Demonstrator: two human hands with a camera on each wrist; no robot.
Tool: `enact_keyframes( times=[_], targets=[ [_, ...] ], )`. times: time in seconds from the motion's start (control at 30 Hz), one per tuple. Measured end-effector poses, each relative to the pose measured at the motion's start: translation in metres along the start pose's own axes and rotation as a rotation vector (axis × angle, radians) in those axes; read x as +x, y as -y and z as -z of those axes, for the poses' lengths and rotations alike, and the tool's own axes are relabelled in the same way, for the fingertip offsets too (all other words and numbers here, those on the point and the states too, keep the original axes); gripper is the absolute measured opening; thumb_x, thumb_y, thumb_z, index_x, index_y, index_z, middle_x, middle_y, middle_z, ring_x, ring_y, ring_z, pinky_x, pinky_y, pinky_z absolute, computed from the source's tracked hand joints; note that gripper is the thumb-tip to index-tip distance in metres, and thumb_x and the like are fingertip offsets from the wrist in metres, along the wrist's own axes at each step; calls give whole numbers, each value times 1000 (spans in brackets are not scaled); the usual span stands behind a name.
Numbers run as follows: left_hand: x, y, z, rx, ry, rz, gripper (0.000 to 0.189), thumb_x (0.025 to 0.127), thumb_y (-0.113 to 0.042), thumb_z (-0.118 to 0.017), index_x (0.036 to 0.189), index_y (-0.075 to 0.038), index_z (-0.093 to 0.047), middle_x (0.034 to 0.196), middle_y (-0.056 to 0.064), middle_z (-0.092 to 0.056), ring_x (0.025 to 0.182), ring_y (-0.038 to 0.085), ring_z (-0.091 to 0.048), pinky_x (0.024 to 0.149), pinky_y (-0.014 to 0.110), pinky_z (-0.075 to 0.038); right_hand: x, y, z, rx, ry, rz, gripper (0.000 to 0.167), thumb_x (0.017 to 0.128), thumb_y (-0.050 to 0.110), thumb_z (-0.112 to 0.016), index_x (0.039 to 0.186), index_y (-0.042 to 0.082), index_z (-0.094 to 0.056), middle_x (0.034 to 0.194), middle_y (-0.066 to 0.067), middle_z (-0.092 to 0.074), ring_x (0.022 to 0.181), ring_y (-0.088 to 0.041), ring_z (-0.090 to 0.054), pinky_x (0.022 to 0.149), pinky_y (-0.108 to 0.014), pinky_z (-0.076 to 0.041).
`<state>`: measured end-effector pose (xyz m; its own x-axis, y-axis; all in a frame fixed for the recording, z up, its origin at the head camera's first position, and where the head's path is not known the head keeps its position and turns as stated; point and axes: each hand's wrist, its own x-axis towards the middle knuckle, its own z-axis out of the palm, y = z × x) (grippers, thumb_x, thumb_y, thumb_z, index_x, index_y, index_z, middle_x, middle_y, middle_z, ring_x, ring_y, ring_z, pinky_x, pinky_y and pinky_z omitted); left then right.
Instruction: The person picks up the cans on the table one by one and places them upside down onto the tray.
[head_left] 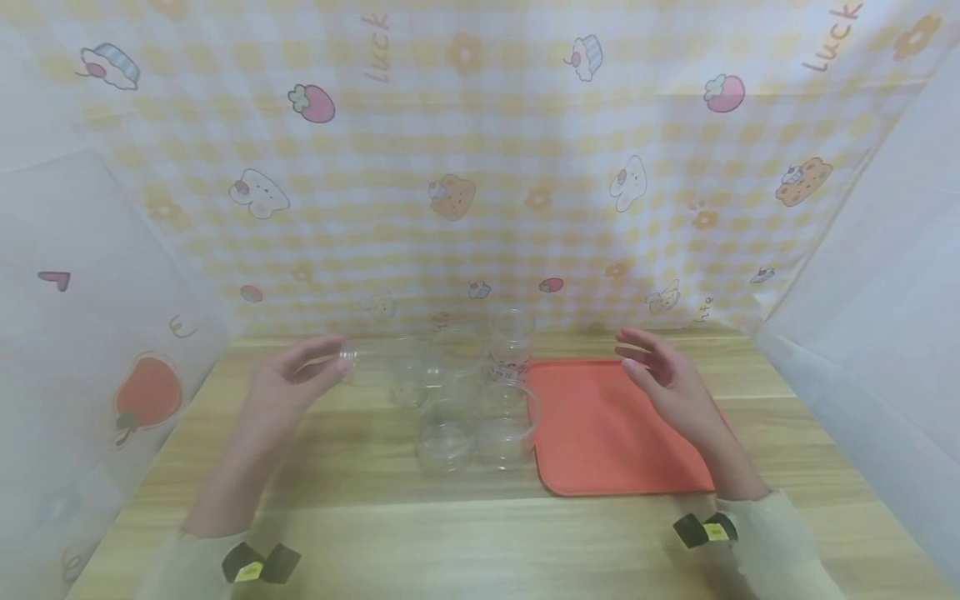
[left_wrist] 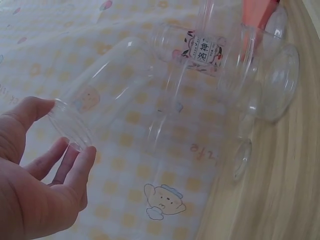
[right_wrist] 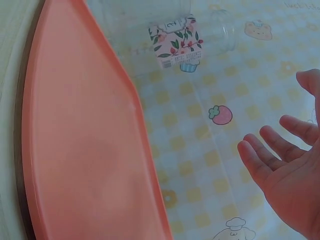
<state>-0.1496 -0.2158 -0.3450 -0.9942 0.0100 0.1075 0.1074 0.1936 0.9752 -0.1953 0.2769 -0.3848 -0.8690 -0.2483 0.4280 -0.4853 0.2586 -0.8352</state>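
My left hand (head_left: 288, 383) pinches the ribbed mouth end of a clear plastic jar (left_wrist: 107, 82) between thumb and fingers. The jar lies sideways in the air, its body pointing right toward a cluster of transparent containers. Two clear containers (head_left: 444, 446) stand at the front of that cluster. Behind them is a clear jar with a pink floral label (left_wrist: 202, 52). Overlapping transparent walls make the other containers hard to tell apart. Over the red tray (head_left: 600, 450) hovers my right hand (head_left: 671, 387), fingers loosely bent, holding nothing.
The tray lies on a wooden table (head_left: 360, 542), right of the containers. A yellow checked cloth (head_left: 510, 233) with cartoon prints hangs along the table's back edge. Pale sheets (head_left: 885, 275) flank both sides.
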Motion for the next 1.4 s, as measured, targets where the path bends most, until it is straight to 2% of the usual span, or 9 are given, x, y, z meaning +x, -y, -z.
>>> enact_keyframes(
  times=[0.23,0.43,0.6,0.9,1.0,1.13,1.2,1.23,1.4],
  targets=[
    [1,5,-2,-13,16,-10,53,96,-29,-73,141,-6,-57,145,9,-54,116,14,-62,111,66,-30,-1,0,-2,-2,1,-10,45,102,-2,-57,145,-6,-46,142,-23,-51,128,-47,-50,98,-24,-49],
    [0,6,-3,-14,12,-9,53,96,-30,-73,142,-8,-57,147,10,-53,120,16,-59,110,70,-26,0,-1,-4,-14,15,-29,45,103,0,-58,146,-5,-46,144,-22,-51,129,-45,-50,98,-23,-49],
    [0,7,-4,-25,4,-28,50,97,-28,-73,141,-10,-58,149,11,-50,123,17,-57,111,70,-23,2,-1,-5,-14,15,-11,45,102,-2,-57,144,-9,-45,143,-24,-51,128,-46,-51,98,-23,-49],
    [2,11,-7,-72,13,-37,52,97,-24,-73,142,-5,-56,148,11,-51,120,17,-60,113,65,-27,1,-2,-3,-9,3,-7,43,103,0,-58,144,-7,-47,142,-24,-52,128,-46,-50,98,-24,-50],
    [3,12,-8,-56,17,-45,52,97,-25,-72,142,-5,-55,148,11,-51,119,17,-61,113,60,-32,1,-1,-3,-4,4,-4,43,103,0,-57,144,-7,-47,142,-23,-52,127,-47,-50,98,-24,-50],
    [4,14,-9,-30,17,-60,50,98,-25,-71,142,-4,-56,147,10,-52,118,17,-62,108,38,-43,1,0,-4,0,4,-3,43,102,-1,-58,144,-7,-47,142,-22,-52,127,-46,-50,98,-24,-50],
    [5,16,-10,-20,17,-66,49,99,-25,-70,141,-5,-57,147,9,-52,118,17,-62,105,34,-45,2,1,-5,-3,6,-7,43,102,0,-58,144,-6,-48,142,-20,-52,128,-45,-51,98,-24,-50],
    [6,17,-10,-21,20,-71,48,99,-24,-70,141,-5,-57,147,10,-52,118,17,-62,106,35,-45,2,1,-5,-7,9,-9,44,102,0,-58,144,-5,-48,142,-20,-52,128,-45,-51,98,-24,-50],
    [7,20,-12,-28,41,-87,47,100,-24,-69,141,-5,-57,149,11,-50,119,19,-62,109,57,-37,2,3,-8,-13,23,-22,45,102,1,-58,146,-4,-46,144,-19,-52,130,-42,-51,98,-23,-49]
  ],
)
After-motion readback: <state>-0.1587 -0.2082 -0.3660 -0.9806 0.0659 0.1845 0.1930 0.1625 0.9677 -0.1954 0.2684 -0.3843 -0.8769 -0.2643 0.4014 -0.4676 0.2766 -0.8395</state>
